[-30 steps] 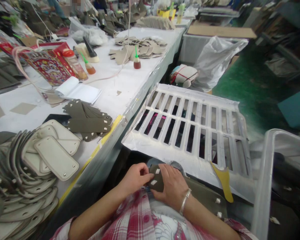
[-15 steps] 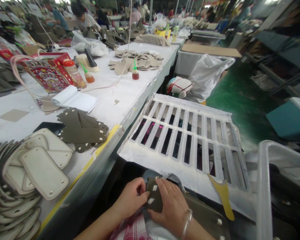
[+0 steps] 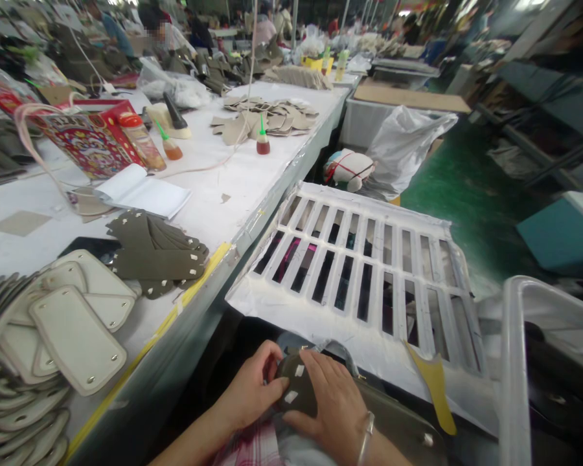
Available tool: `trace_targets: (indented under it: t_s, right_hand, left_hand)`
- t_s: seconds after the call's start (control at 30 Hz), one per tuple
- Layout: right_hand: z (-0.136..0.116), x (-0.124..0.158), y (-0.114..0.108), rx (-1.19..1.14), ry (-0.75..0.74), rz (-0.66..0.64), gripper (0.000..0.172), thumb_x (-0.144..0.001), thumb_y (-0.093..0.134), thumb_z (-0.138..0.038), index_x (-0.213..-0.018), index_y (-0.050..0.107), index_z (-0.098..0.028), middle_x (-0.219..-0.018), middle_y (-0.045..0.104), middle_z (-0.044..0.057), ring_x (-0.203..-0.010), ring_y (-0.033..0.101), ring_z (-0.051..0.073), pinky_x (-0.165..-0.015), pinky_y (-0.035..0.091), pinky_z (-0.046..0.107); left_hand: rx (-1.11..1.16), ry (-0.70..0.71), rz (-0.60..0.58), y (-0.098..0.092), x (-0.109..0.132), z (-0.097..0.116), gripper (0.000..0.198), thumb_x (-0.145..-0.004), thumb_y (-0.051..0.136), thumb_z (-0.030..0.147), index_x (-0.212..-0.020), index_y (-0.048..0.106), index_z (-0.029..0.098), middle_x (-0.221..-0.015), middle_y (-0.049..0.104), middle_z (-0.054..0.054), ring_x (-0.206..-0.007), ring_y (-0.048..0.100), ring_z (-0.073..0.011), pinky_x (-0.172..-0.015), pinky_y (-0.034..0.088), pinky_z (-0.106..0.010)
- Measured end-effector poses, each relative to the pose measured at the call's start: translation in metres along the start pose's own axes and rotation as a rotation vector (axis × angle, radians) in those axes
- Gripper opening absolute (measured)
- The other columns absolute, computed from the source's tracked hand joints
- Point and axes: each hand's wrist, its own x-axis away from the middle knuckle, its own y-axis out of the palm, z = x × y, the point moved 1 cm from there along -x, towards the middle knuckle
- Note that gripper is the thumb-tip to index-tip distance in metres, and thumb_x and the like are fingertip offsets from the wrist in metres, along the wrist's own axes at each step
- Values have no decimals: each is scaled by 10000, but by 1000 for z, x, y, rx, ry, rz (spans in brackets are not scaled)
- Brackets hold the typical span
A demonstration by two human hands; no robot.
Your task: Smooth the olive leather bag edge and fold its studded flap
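Left of the white slatted rack, the desk carries stacked olive pieces. Below the rack, the left hand pinches an olive leather piece, its long axis running toward the rack; the right hand lies flat, clasping it.

White table — olive tabs, cream panels, notepad lying on it.

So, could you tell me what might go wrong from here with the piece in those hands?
Both hands, left hand and right hand, pinch the olive flap over the lap, off the table; it might slip to the floor. The yellow scraper lies at the white grid's edge and could get knocked off by the right arm.
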Motion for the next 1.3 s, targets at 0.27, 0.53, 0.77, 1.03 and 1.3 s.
trace_targets:
  t_s: [0.27, 0.53, 0.77, 1.03, 1.3]
  right_hand:
    - [-9, -12, -6, -122, 101, -121, 684, -586, 680, -438, -1146, 459, -114, -1058, 535, 104, -962, 476, 251, -860, 383, 434]
    - [-11, -11, -3, -57, 55, -48, 644, -660, 623, -461, -1155, 450, -87, -1078, 536, 135, -968, 483, 255, -851, 386, 424]
    - [-8, -5, -5, 22, 26, -124, 945, -615, 689, -565, -1323, 351, -38, -1287, 428, 194, -1163, 394, 317, -963, 343, 491]
    - [13, -21, -32, -243, 236, -445, 421, -854, 458, -374, -1223, 483, -172, -1170, 547, 77, -1057, 519, 218, -926, 411, 398]
    - [8, -32, -31, -317, 208, -479, 376, -796, 531, -324, -1152, 544, -204, -1068, 591, 49, -977, 555, 205, -881, 433, 375]
  left_hand:
    - [25, 2, -77, -7, -3, 6, 387, -729, 577, 211, -1113, 547, 183, -645, 357, 37, -607, 353, -87, -565, 322, -205]
    - [-1, 58, -69, -8, -4, 0, 394, -736, 577, 199, -1128, 539, 198, -653, 360, 40, -599, 368, -79, -581, 339, -200]
    - [-17, 105, -86, -8, -4, -1, 410, -748, 565, 211, -1154, 515, 187, -662, 377, 34, -615, 367, -85, -584, 333, -207]
    - [-12, 109, -128, -9, -2, -2, 384, -766, 554, 241, -1145, 503, 212, -673, 375, 36, -614, 372, -83, -569, 326, -202]
    - [-134, 111, -147, -13, -1, 17, 366, -744, 527, 192, -1109, 506, 217, -739, 489, 34, -647, 435, -88, -596, 349, -200]
